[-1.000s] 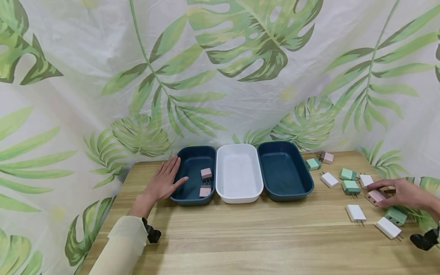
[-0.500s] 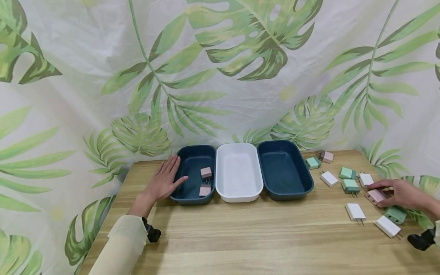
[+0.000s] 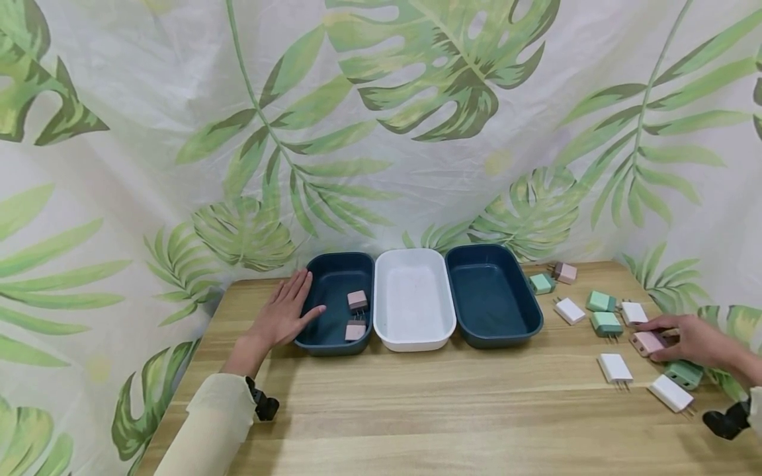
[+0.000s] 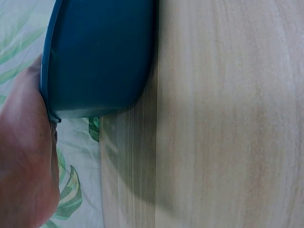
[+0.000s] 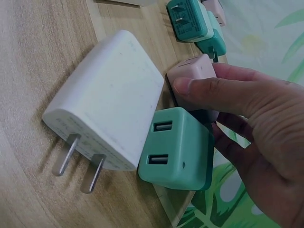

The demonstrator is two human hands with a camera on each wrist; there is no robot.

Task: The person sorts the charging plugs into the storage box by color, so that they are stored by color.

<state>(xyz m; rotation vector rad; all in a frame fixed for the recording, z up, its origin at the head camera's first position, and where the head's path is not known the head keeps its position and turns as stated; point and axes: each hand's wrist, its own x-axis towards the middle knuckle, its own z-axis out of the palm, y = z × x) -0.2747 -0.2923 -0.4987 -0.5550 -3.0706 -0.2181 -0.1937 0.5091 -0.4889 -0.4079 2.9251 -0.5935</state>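
My right hand (image 3: pixel 699 340) pinches a pink USB wall charger (image 3: pixel 647 343) between thumb and fingers at the table's right side. In the right wrist view, the thumb presses one side of this pink charger (image 5: pixel 192 71). Close by it are a green charger (image 5: pixel 164 142) with two USB ports and a white charger (image 5: pixel 109 95) with its prongs outward. Far to the left, my left hand (image 3: pixel 280 317) lies with straight fingers along the rim of a dark blue tray (image 3: pixel 330 256). Two pink chargers (image 3: pixel 356 301) lie inside that tray.
A white tray (image 3: pixel 415 346) stands in the middle, with a second dark blue tray (image 3: pixel 494 341) to its right. Several white, green and pink chargers, among them a white one (image 3: pixel 616 367) and a green one (image 3: pixel 607 324), are scattered on the wooden table (image 3: pixel 417 410). Leaf-patterned cloth hangs behind.
My right hand and the pink charger have shifted slightly to the left. The left hand stays on the tray's rim.
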